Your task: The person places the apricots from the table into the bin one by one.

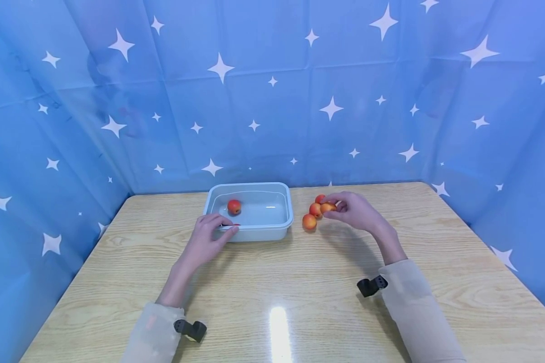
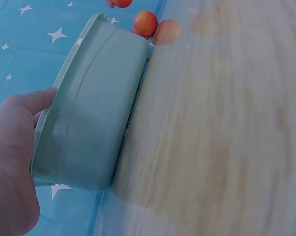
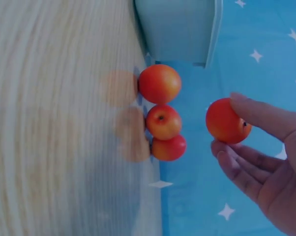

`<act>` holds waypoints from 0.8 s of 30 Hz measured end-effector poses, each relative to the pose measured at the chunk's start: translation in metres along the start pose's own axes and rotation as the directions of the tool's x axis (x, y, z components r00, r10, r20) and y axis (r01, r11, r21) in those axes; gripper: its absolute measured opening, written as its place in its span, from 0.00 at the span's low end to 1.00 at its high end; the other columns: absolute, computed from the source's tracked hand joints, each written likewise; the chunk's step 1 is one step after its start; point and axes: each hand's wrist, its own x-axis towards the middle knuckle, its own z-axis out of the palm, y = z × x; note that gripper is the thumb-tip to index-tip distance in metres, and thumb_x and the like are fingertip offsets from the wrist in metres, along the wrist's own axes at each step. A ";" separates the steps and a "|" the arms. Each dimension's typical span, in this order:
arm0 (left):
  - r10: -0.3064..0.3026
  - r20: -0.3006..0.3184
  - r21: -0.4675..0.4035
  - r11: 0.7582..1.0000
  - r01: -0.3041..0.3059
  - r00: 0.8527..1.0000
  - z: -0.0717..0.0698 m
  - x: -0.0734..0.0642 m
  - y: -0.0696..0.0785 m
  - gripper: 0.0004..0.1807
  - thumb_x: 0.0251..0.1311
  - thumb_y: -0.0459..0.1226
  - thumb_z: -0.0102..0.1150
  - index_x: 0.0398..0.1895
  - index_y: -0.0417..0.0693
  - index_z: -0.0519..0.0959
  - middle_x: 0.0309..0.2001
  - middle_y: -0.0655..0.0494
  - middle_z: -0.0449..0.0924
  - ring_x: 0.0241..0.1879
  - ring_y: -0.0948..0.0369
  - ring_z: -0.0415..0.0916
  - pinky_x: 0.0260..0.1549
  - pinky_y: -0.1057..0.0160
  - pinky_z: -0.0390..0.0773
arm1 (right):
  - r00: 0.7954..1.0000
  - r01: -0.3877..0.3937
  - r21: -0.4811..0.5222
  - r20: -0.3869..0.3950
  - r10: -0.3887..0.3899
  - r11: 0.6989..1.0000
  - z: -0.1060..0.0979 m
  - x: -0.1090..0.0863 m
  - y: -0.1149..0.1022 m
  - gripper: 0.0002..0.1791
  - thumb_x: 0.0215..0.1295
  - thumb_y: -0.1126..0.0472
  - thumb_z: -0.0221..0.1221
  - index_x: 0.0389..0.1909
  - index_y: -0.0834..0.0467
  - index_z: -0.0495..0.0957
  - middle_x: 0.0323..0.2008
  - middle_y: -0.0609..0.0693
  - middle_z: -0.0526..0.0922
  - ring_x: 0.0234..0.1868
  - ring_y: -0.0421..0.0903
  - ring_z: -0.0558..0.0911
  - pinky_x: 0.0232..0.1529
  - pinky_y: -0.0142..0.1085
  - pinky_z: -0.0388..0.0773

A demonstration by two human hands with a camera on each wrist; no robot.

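Note:
My left hand grips the near left rim of a pale blue plastic bin, thumb outside and fingers over the edge. One red apple lies inside it, and a sliver of red shows just behind the near rim. To the bin's right, my right hand pinches an orange-red apple between thumb and fingertips, held up off the table. Three more apples sit close together beneath it: an orange one nearest me, a middle one and a redder one at the back.
The wooden table extends toward me, with a bright light reflection on its surface. Behind its far edge hangs a blue curtain with white stars. A small black camera is strapped at each sleeve cuff.

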 end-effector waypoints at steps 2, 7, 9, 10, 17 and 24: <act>-0.001 0.001 0.000 1.000 0.001 1.000 0.000 0.000 0.000 0.08 0.67 0.44 0.66 0.39 0.50 0.84 0.39 0.60 0.83 0.54 0.52 0.73 0.64 0.46 0.61 | 1.000 0.015 -0.002 -0.010 -0.015 1.000 -0.001 0.001 -0.003 0.22 0.64 0.64 0.69 0.57 0.65 0.80 0.49 0.58 0.85 0.40 0.51 0.82 0.44 0.46 0.80; -0.001 -0.001 0.002 1.000 0.001 1.000 0.000 0.000 0.000 0.08 0.66 0.44 0.66 0.39 0.49 0.84 0.40 0.59 0.83 0.55 0.50 0.73 0.64 0.46 0.61 | 0.998 0.044 0.005 -0.034 -0.044 0.999 -0.002 0.004 -0.011 0.19 0.64 0.64 0.68 0.56 0.61 0.82 0.48 0.54 0.86 0.41 0.51 0.82 0.45 0.45 0.80; 0.002 -0.003 0.002 1.000 -0.002 1.000 0.000 0.000 0.000 0.08 0.66 0.43 0.66 0.39 0.49 0.84 0.40 0.58 0.83 0.54 0.51 0.73 0.64 0.46 0.61 | 0.998 0.043 0.010 -0.046 -0.043 0.999 -0.002 0.006 -0.014 0.19 0.65 0.62 0.69 0.56 0.60 0.82 0.48 0.54 0.86 0.42 0.51 0.82 0.45 0.45 0.80; 0.004 -0.004 0.002 1.000 -0.004 1.000 0.000 0.000 -0.001 0.08 0.66 0.43 0.66 0.39 0.49 0.84 0.40 0.58 0.83 0.54 0.51 0.74 0.64 0.46 0.61 | 0.998 0.042 0.009 -0.050 -0.042 0.999 -0.002 0.006 -0.016 0.19 0.65 0.62 0.68 0.56 0.61 0.82 0.48 0.54 0.85 0.42 0.51 0.82 0.46 0.46 0.80; 0.021 -0.007 0.003 1.000 -0.021 1.000 0.000 0.000 -0.001 0.07 0.66 0.43 0.66 0.38 0.49 0.84 0.38 0.60 0.83 0.51 0.53 0.75 0.62 0.48 0.62 | 0.997 0.016 0.014 -0.075 -0.015 1.000 0.001 0.013 -0.032 0.21 0.65 0.60 0.69 0.57 0.60 0.81 0.46 0.55 0.83 0.42 0.53 0.81 0.46 0.46 0.79; 0.011 -0.003 0.001 1.000 -0.011 1.000 0.000 0.001 0.000 0.07 0.66 0.43 0.66 0.38 0.50 0.84 0.39 0.60 0.83 0.52 0.53 0.74 0.63 0.48 0.62 | 0.994 0.042 0.032 -0.098 -0.039 0.999 0.008 0.021 -0.048 0.19 0.65 0.56 0.69 0.55 0.55 0.83 0.47 0.53 0.82 0.42 0.50 0.80 0.46 0.44 0.79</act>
